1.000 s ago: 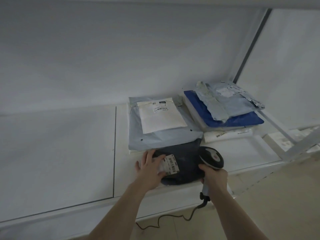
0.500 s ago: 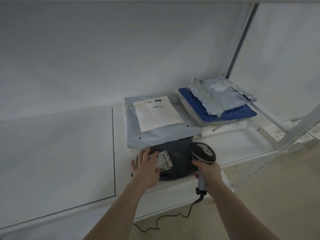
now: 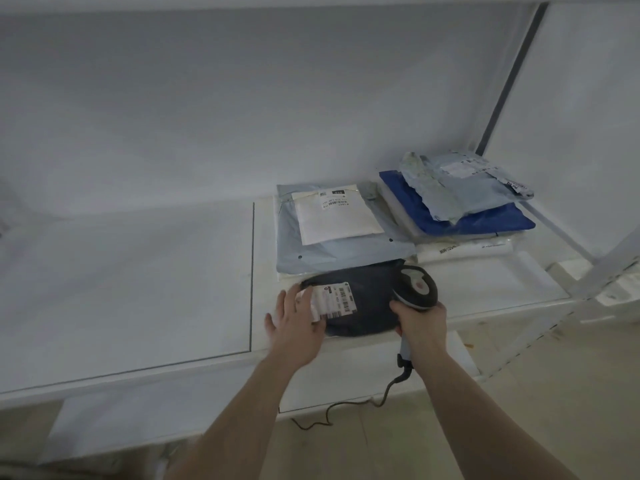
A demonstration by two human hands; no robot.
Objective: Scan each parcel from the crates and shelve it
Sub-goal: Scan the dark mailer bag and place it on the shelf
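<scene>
A dark parcel (image 3: 367, 306) with a white barcode label (image 3: 334, 299) lies on the white shelf (image 3: 138, 289) near its front edge. My left hand (image 3: 298, 323) rests flat on the parcel's left end, fingers spread and partly over the label. My right hand (image 3: 420, 320) grips the handle of a grey barcode scanner (image 3: 417, 285), whose head sits over the parcel's right end. The scanner's cable (image 3: 363, 403) hangs down below the shelf.
Behind the dark parcel lies a pale blue mailer (image 3: 346, 251) with a white envelope (image 3: 336, 220) on top. To the right, a stack holds a blue bag (image 3: 467, 220) and grey mailers (image 3: 464, 188). A shelf upright (image 3: 505, 81) stands at the back right.
My left hand has slid a little left and back on the parcel, with its fingers more spread. The parcel and scanner stay in place on the shelf.
</scene>
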